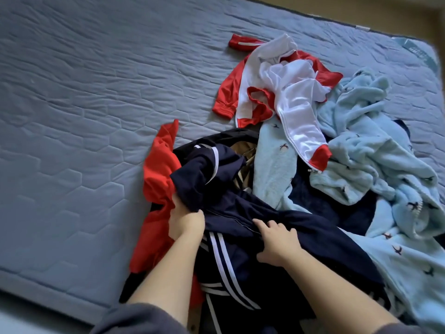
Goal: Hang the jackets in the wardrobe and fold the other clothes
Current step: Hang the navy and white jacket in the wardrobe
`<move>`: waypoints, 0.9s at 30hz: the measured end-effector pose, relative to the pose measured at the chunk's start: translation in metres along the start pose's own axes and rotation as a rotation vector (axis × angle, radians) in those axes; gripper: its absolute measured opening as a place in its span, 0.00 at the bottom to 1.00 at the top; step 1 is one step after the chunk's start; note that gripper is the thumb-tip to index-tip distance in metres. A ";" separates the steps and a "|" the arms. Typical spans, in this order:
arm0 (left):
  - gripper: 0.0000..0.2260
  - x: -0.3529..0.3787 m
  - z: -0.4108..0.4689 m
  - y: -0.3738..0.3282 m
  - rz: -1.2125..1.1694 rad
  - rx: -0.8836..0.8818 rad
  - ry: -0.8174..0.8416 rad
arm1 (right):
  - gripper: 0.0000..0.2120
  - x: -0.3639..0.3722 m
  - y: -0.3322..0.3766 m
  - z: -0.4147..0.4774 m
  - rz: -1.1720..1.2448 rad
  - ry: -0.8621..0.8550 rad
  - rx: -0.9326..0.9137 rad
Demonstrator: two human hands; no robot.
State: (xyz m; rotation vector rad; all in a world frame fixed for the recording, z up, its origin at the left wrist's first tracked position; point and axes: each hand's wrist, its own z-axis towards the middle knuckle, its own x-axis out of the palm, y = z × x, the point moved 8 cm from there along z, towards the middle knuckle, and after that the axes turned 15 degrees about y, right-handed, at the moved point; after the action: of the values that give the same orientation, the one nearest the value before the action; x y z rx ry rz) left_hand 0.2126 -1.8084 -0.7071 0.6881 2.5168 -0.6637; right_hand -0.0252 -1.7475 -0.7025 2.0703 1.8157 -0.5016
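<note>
A heap of clothes lies on the right half of a grey-blue quilted mattress [84, 116]. On top at the front is a navy jacket with white stripes [301, 251]. My left hand [185, 220] grips a bunched fold of it at its left side. My right hand [277, 242] rests on the same jacket near a zip seam, its fingers curled into the cloth. A red garment [159, 179] lies under the jacket's left edge. Farther back is a red and white zip jacket [289, 97]. A pale blue fleece garment with small dark birds [361, 145] spreads to the right.
A bit of tan cloth [243, 153] shows inside the heap. The mattress's front edge [48, 283] runs along the lower left, its far right corner [423, 51] at the top right. Bare quilted surface fills the left and back of the bed.
</note>
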 end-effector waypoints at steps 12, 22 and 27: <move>0.11 -0.126 -0.020 0.002 -0.668 0.138 0.055 | 0.22 -0.007 0.117 -0.015 1.033 -0.045 -0.196; 0.20 -0.290 -0.014 0.001 -0.049 0.161 -0.358 | 0.10 -0.104 0.293 -0.039 1.821 0.330 -0.701; 0.24 -0.165 -0.005 0.042 0.389 0.134 0.045 | 0.17 -0.030 0.187 -0.009 1.117 0.080 -0.396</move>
State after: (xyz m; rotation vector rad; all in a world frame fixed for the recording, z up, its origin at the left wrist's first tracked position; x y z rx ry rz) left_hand 0.3632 -1.8309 -0.6303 1.2123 2.2938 -0.6817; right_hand 0.1568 -1.7928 -0.6760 2.3754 0.4813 0.2335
